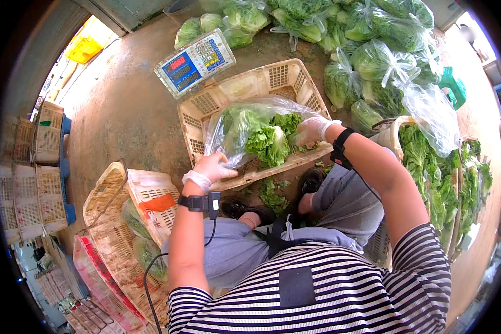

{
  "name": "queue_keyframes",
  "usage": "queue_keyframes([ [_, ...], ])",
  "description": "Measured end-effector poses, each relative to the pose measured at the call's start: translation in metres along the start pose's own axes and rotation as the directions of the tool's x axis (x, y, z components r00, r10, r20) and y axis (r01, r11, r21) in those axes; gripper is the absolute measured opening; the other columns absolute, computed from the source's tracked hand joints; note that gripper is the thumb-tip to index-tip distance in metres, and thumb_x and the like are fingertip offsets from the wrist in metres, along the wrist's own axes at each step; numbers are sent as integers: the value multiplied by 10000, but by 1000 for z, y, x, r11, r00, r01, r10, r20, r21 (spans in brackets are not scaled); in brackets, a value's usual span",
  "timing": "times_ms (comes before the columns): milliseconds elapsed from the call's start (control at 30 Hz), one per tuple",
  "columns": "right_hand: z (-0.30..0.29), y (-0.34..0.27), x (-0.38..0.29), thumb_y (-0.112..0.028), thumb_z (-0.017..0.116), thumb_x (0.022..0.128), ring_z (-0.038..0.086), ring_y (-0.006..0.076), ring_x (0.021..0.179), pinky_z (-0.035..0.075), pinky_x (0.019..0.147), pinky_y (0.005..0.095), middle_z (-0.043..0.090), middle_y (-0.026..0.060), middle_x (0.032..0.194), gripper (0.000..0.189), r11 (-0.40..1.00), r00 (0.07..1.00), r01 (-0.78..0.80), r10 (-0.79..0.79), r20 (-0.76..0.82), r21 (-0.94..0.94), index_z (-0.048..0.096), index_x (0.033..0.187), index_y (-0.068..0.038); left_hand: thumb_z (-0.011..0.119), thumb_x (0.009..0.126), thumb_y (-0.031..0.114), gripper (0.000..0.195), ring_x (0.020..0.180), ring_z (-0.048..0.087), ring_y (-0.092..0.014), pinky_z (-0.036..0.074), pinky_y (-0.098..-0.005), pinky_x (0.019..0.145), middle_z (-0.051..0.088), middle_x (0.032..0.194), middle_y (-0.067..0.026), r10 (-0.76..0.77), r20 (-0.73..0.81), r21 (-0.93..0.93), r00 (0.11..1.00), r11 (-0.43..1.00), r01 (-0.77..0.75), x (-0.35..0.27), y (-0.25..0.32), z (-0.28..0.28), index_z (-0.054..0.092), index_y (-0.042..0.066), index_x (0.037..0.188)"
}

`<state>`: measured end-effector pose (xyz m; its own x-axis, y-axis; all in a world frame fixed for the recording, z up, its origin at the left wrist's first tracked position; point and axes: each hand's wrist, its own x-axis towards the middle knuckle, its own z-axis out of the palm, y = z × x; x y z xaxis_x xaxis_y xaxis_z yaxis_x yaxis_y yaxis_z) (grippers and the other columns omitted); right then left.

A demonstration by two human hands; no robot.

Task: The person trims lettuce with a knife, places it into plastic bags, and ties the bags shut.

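A clear plastic bag (pixel 234 121) with leafy lettuce in it lies in a cream plastic crate (pixel 242 85) before me. My left hand (pixel 215 167), in a thin clear glove, is at the bag's near left edge, thumb and fingers around the film. A head of green lettuce (pixel 271 144) lies at the bag's open side, its pale base facing me. My right hand (pixel 311 130), also gloved, is at the bag's right edge beside the lettuce; its fingertips are partly hidden, so its hold cannot be told. Behind the crate's left corner stands a digital weighing scale display (pixel 195 62) with lit red digits.
Bagged lettuces (pixel 375 62) are heaped at the back right. A crate of loose lettuce (pixel 428 175) stands at my right, with an empty plastic bag (pixel 432 112) over its edge. A tilted crate (pixel 108 208) holds bagged greens at my left. Lettuce leaves (pixel 271 194) lie between my feet.
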<state>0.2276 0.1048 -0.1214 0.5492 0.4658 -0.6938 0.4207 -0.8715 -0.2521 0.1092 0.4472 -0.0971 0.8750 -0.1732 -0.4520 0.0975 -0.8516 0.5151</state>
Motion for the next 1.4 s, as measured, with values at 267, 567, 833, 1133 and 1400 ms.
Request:
queue_keyframes([
  [267,-9,6,12,-206,553,856,659,312,902,530,734,427,674,119,1012,226,870,989,93,-137,-57,-484,697,975,-78,615,791,203,161,693,607,-213,476,-325,693,661,767,-110,-12,-105,-128,994,992,-1,6,-18,-19,686,61,816],
  [567,-65,55,-58,-162,616,746,643,256,597,527,617,366,653,40,657,92,786,843,13,-341,-416,-618,703,720,-179,681,803,371,311,669,559,-140,452,-272,633,599,694,-29,-24,-195,-397,981,916,-56,-12,-3,-52,653,62,830],
  [833,-35,-64,-65,-133,620,758,613,275,901,500,783,386,637,108,1013,226,878,573,453,-420,-704,-156,647,981,-116,656,778,272,243,718,641,-233,499,-333,702,672,795,-125,-55,-182,158,982,984,85,4,-26,-10,677,42,856],
  [1133,19,-111,31,-137,661,736,602,333,1002,507,774,409,507,140,1225,628,818,878,475,-463,117,-325,487,1319,-296,663,785,352,328,691,620,-208,484,-312,668,662,785,-121,-52,-132,-180,990,983,27,-4,7,-22,675,47,908],
  [1400,55,-117,87,-245,713,698,652,256,882,528,706,371,677,57,887,212,683,880,316,-471,-66,-659,702,887,-151,713,695,317,255,639,608,-244,491,-343,652,646,690,-122,-168,21,64,986,984,166,18,-14,-3,704,73,767],
])
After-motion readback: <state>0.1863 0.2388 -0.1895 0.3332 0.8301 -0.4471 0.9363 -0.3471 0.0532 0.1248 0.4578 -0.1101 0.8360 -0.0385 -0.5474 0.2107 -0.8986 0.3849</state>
